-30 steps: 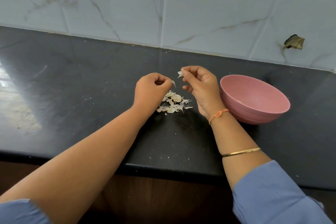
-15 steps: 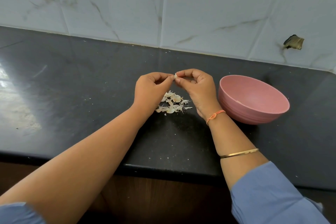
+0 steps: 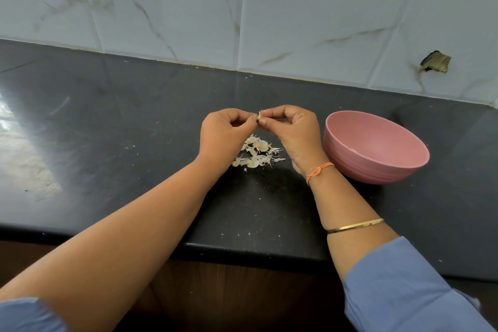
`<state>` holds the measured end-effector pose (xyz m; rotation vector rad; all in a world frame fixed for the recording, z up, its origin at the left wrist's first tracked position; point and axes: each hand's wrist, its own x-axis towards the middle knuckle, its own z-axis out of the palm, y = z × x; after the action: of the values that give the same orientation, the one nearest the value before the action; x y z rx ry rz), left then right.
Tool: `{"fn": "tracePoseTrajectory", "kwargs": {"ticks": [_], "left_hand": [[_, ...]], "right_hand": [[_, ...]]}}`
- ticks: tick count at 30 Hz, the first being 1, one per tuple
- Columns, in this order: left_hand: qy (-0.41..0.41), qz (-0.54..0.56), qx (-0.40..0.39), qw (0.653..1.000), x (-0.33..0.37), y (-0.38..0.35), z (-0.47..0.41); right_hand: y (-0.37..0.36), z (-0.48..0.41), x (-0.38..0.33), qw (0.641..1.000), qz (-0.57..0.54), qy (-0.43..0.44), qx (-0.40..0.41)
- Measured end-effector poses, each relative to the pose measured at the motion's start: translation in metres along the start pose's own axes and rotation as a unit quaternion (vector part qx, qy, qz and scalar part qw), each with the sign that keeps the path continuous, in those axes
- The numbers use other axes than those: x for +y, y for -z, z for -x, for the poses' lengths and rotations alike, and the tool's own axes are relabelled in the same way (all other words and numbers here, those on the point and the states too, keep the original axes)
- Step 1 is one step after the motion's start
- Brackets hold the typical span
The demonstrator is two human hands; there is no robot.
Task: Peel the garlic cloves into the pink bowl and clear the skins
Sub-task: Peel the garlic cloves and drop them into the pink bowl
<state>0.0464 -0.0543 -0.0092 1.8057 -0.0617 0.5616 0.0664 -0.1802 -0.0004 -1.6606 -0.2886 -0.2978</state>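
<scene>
Pinching a small garlic clove (image 3: 259, 117) between them, two bare hands meet just above the centre of the frame, over a dark stone countertop (image 3: 121, 129); the left hand (image 3: 223, 137) has its fingers curled inward with thumb and forefinger closed on the clove's left side; the right hand (image 3: 293, 132) is likewise curled, its thumb and forefinger gripping the clove's right side; a thin wisp of skin sticks up from the clove where the fingertips meet.

Directly below the hands, at the centre of the frame, a loose pile of garlic skins (image 3: 257, 152) lies on the countertop, pale and papery; tiny flecks are scattered around it and toward the counter's near edge.

Right of centre, just beside the right wrist, a pink bowl (image 3: 350, 162) sits upright on the countertop; a small pale mark shows at its near inner rim, too small to identify.

The right wrist wears an orange thread (image 3: 319, 170); farther down the forearm is a thin gold bangle (image 3: 355, 225); a blue sleeve (image 3: 398, 286) fills the lower right corner.

Across the top of the frame runs a white marbled tile wall (image 3: 296, 21); at upper right one tile has a ragged hole (image 3: 435, 62).
</scene>
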Motion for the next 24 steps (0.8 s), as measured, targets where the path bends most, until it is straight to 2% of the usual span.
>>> {"fn": "tracePoseTrajectory", "kwargs": {"ticks": [13,24], "left_hand": [[-0.009,-0.043,0.02,0.999,-0.0014,-0.0011,-0.0007],[0.03,-0.062,0.029,0.997,-0.001,-0.0026,-0.0015]], "right_hand": [[-0.0056,0.0049,-0.0042,0.997,-0.062,-0.035,-0.01],[-0.0012,0.001,-0.008,0.974,-0.204,-0.089,0.036]]}}
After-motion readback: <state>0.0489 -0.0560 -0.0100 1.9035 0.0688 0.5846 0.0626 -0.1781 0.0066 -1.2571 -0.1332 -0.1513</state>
